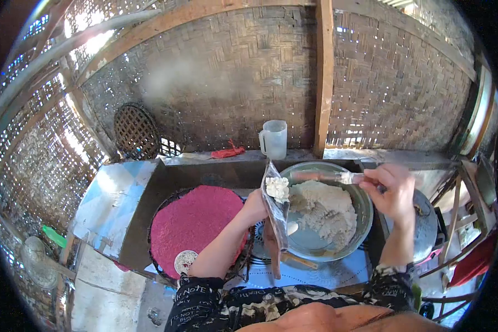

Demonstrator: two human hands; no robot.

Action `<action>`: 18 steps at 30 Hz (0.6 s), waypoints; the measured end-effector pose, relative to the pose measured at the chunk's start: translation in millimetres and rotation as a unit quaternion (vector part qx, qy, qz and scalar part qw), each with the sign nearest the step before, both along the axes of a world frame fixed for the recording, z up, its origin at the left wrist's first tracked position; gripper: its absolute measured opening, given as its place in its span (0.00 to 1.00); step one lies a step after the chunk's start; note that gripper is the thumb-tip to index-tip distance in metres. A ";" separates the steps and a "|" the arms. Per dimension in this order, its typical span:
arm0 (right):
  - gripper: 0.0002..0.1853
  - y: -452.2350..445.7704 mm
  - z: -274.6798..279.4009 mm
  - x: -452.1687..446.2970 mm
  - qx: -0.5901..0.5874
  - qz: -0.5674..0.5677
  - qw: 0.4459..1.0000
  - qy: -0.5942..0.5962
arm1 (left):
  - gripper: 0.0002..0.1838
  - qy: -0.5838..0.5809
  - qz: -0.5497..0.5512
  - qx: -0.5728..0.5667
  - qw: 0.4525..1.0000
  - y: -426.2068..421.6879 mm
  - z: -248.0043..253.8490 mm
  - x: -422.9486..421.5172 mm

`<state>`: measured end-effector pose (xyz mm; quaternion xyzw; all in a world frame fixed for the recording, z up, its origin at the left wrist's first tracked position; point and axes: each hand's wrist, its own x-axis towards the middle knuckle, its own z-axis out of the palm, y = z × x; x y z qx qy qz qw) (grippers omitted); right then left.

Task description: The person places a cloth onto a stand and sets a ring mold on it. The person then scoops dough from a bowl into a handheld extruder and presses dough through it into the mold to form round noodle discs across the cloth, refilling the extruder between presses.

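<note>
My left hand (pixel 254 207) grips a shiny, dark-lined opened packet (pixel 279 221) by its left side. A white, lumpy mass (pixel 278 189) sits in its mouth. My right hand (pixel 392 187), fingers pinched, holds the end of a slim tool (pixel 326 176) above the basin; a whitish bit clings near the grip, and motion blurs the rest. Below both hands stands a wide metal basin (pixel 365 232) with a heap of pale greyish, flour-like stuff (pixel 329 213). Left of the packet, a round tray holds a flat pink mass (pixel 196 224).
A small bowl of white grains (pixel 185 261) rests on the pink mass near my left forearm. A clear measuring jug (pixel 274 139) and red plastic (pixel 228 150) stand on the back ledge. A round lidded pot (pixel 423 227) is at the right, by a woven wall (pixel 227 72).
</note>
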<state>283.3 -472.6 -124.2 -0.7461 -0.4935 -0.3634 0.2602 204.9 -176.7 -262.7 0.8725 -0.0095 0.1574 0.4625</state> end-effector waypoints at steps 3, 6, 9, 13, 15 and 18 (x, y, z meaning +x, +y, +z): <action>0.07 38.7 -68.5 -6.3 0.188 0.101 0.920 0.327 | 0.25 -0.008 0.029 0.028 0.999 -14.1 1.4 6.4; 0.07 43.8 -105.3 -15.8 0.136 0.058 0.900 0.411 | 0.22 -0.019 0.011 0.066 0.998 -23.6 16.9 2.6; 0.09 17.4 -121.5 2.9 0.166 0.058 0.904 0.390 | 0.21 -0.053 0.013 0.000 0.998 -10.2 10.2 5.5; 0.08 40.8 -123.1 4.0 0.224 0.010 0.944 0.240 | 0.17 -0.086 0.024 0.069 0.994 -26.8 -7.4 22.3; 0.09 45.6 -123.7 -3.7 0.182 -0.013 0.974 0.138 | 0.16 -0.077 -0.030 -0.240 0.967 -27.0 -15.8 36.1; 0.08 40.4 -130.9 -10.0 0.157 0.008 0.974 0.163 | 0.15 0.022 -0.007 -0.550 0.835 -24.6 -9.9 36.3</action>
